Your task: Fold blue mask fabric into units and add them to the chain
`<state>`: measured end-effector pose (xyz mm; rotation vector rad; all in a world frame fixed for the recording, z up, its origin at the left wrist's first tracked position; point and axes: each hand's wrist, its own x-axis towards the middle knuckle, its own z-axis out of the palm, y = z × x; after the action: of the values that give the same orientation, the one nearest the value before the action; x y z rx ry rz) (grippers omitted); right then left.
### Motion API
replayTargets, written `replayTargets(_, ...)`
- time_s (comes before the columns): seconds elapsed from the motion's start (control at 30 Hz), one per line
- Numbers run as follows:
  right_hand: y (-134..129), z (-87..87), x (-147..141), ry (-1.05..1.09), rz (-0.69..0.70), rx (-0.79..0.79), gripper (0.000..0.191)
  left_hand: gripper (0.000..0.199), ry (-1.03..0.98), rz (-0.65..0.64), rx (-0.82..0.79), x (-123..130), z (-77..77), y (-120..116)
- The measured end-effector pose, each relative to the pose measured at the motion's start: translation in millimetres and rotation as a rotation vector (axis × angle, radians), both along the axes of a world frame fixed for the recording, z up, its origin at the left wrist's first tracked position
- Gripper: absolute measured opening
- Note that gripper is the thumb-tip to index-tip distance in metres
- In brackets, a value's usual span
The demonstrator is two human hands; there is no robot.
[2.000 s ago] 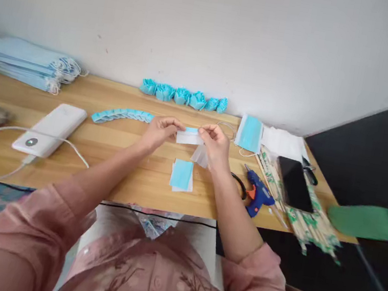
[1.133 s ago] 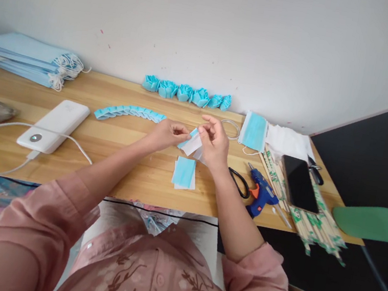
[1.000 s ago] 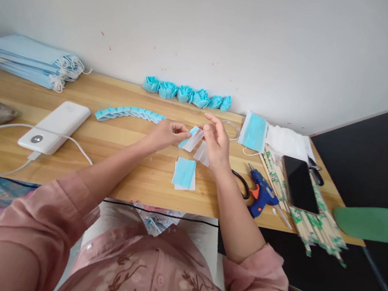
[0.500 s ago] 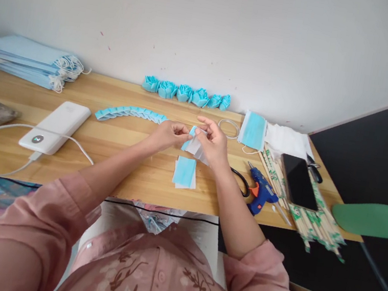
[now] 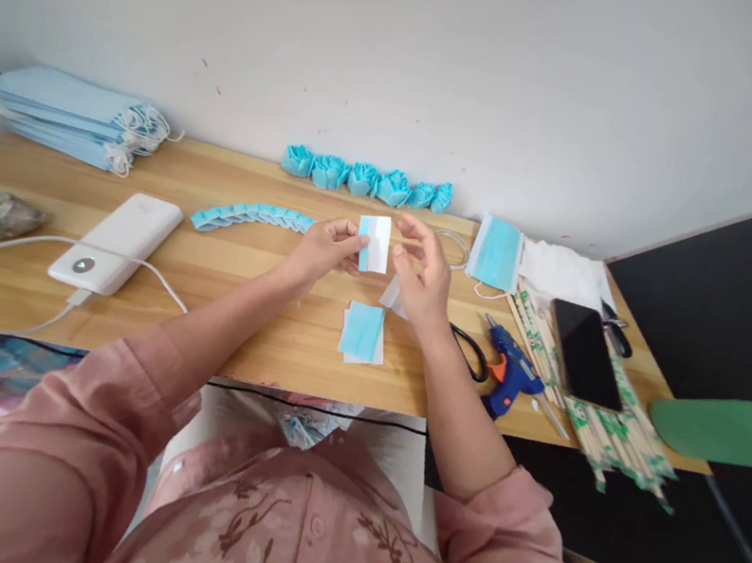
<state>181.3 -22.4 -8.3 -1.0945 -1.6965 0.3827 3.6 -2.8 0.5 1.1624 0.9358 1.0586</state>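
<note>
Left hand point(image 5: 325, 244) pinches a blue-and-white piece point(image 5: 377, 245), seemingly part-folded, above the wooden table point(image 5: 287, 334); right hand point(image 5: 428, 279) hovers beside it, fingers spread. Six blue flowers point(image 5: 362, 179) and a pleated row point(image 5: 252, 217) (neat, that) look finished; flat squares point(image 5: 363, 328) lie unfolded. Behind, a pale wall point(image 5: 398, 64).

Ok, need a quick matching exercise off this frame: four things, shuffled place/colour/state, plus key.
1. left hand
2. phone
3. glue gun
4. rosettes

A. blue, with orange trigger
B. in a row along the wall
C. pinching a blue-and-white piece
D. lying on wrapped sticks

Pairs: 1-C, 2-D, 3-A, 4-B
</note>
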Motion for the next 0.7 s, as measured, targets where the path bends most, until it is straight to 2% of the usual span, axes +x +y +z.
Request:
replayTargets(0.1, -3.3, 4.9, -0.2, -0.187, 0.024, 0.195, 0.040, 0.033, -0.117, 0.064, -0.074, -1.5, -0.6, 3.4)
replayTargets(0.17, -4.0, 5.5, -1.9, -0.292, 0.073, 0.261, 0.042, 0.034, -0.181, 0.075, -0.090, -1.4, -2.5, 4.7)
replayTargets(0.27, -3.1, 3.2, -5.1, -0.415, 0.110, 0.257, 0.041, 0.032, -0.239, 0.088, -0.089, -0.4, -4.8, 4.1)
replayTargets(0.37, -0.8, -0.2, -5.7, -0.489, 0.085, 0.240, 0.038, 0.030, -0.258, 0.090, -0.105, 0.9, -5.1, 2.2)
replayTargets(0.53, 3.5, -2.9, -1.3, -0.460, -0.030, 0.261, 0.028, 0.033, -0.306, 0.075, -0.185, 3.4, -4.1, 0.7)
replayTargets(0.7, 4.5, -3.5, -0.3, -0.427, -0.031, 0.225, 0.022, 0.031, -0.344, 0.033, -0.210, 4.9, -4.5, 0.8)
